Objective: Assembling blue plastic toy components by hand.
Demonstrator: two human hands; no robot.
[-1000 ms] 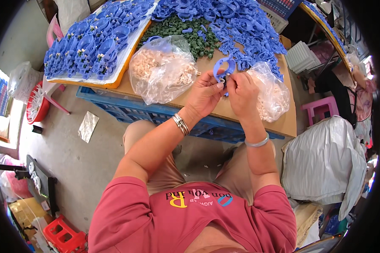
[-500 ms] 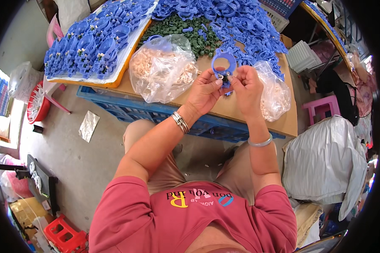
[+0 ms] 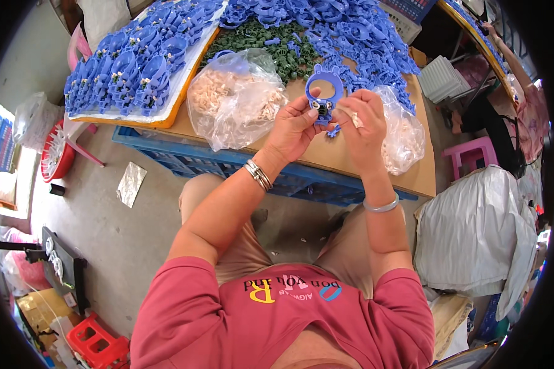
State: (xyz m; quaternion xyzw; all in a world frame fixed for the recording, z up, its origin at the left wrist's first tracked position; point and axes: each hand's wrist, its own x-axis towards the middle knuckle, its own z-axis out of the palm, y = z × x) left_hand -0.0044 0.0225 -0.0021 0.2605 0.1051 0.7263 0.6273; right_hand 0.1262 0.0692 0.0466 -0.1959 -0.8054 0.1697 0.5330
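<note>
A blue plastic ring-shaped part (image 3: pixel 326 74) stands upright over the table's near edge, its loop at the top and a dark clip-like section below. Small pale bits show at that lower section. My left hand (image 3: pixel 291 128) pinches the part there from the left side. Just right of it, my right hand (image 3: pixel 368 125) is closed with a small cream-coloured plastic piece (image 3: pixel 356 119) between its fingers. Clear plastic bags of similar pale pieces lie on either side: a larger bag (image 3: pixel 234 101) to the left and a smaller bag (image 3: pixel 405 138) to the right.
Behind the bags are heaps of green pieces (image 3: pixel 277 49) and blue pieces (image 3: pixel 372 52). An orange-edged tray (image 3: pixel 173 117) of blue assemblies stands at left. Under the cardboard tabletop (image 3: pixel 418 172) is a blue crate (image 3: pixel 160 157). Another person (image 3: pixel 526 114) sits at far right.
My right fingers have drawn slightly back from the blue part, and the cream piece now shows in them. The blue part has turned, showing its lower section. The other person's arm has reached up.
</note>
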